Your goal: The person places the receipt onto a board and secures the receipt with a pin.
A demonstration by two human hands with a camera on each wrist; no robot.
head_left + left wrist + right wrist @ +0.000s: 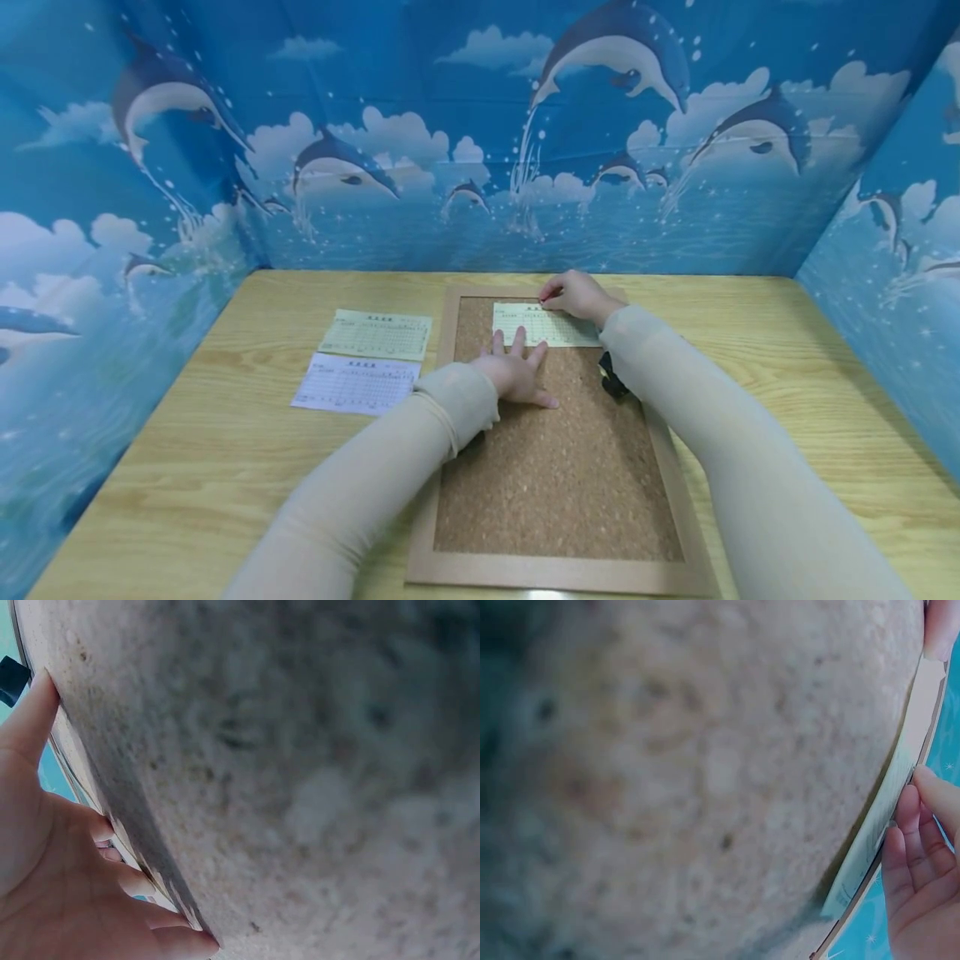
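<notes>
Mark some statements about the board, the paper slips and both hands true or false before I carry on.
1. The right hand pinches a small red object at the top edge of a pale green rectangular paper slip. True.
2. The left hand is clenched into a fist. False: its fingers are spread.
3. That slip lies on the light-framed rectangular brown cork board. True.
4. The whitish-lavender rectangular paper slip lies on the board. False: it lies on the wood-grain table, left of the board.
5. A second pale green paper slip lies on the table. True.
</notes>
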